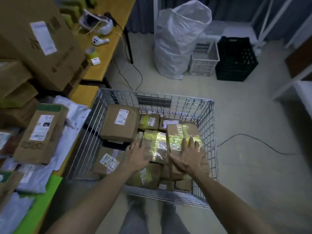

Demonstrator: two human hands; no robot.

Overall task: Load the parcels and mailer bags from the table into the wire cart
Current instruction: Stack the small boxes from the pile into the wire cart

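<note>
While the right hand (190,157) lies flat, fingers straight and slightly spread, on a yellow-taped parcel (182,132) at the right side of the wire cart (209,125), the left hand (137,155) reaches in beside it with fingers spread and relaxed at the edge of a second taped parcel (156,144) in the cart's middle; whether it touches, I cannot tell. More brown parcels fill the cart, a large labelled box (118,124) at its far left. Left of the cart, the worktop (84,95) carries further boxes (40,132) and white mailer bags (74,115).
</note>
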